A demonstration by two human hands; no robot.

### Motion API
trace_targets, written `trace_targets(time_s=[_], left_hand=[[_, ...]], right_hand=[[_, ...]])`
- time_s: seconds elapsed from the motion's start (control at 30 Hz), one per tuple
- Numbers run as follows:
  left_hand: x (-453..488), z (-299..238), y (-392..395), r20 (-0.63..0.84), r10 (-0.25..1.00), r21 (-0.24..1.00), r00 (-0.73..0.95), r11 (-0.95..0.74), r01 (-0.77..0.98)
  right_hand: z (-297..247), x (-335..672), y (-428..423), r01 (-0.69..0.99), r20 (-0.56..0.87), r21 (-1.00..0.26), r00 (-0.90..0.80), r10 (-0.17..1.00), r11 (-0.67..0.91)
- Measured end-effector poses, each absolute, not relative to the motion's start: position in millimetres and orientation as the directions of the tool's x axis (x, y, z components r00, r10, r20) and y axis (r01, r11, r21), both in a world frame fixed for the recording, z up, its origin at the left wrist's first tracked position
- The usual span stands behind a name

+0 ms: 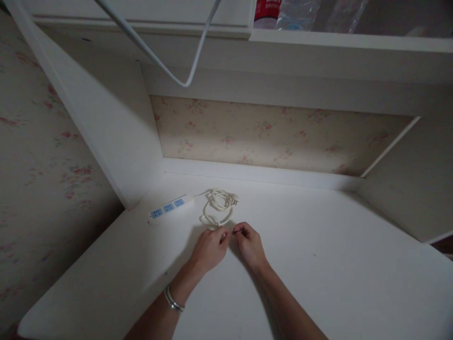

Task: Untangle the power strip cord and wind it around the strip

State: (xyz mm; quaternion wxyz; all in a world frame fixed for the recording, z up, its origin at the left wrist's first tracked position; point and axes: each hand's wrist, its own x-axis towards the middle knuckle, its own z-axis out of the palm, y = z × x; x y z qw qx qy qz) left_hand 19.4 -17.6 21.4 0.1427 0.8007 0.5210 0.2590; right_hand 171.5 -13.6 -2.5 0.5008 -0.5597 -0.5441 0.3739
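A white power strip (168, 208) with three blue socket panels lies on the white desktop, left of the middle. Its cream cord (218, 207) is gathered in a loose coil to the right, with the plug (235, 201) on the coil's right side. My left hand (211, 248) is closed at the near end of the coil, against the lowest loop; its fingers hide what they grip. Just to the right, my right hand (250, 245) is closed in a pinch, with a tiny dark bit at the fingertips too small to name. The two hands are slightly apart.
White side panels (120, 127) flank the desktop (329, 278). Above hang a white shelf (336, 56) with a red-labelled item (267, 10) and clear plastic items (299, 13). A pale bent rod or cable (155, 59) dangles at upper left. Floral wallpaper (265, 137) covers the wall.
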Motion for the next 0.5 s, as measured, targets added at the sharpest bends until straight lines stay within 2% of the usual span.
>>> trace_targets(time_s=[0.1,0.2,0.5], left_hand=[[21,21,-19,0.381,0.881,0.483,0.282,-0.449,0.751],[18,18,-14,0.472,0.862,0.435,0.186,-0.411,0.801],[10,7,-5,0.428,0.885,0.362,0.186,-0.356,0.861]], right_hand=[[-3,176,-11,0.221,0.155,-0.971,0.276,0.949,0.095],[-4,180,-9,0.204,0.109,-0.978,0.342,0.933,0.040],[-9,181,-7,0.208,0.105,-0.977,0.276,0.955,0.047]])
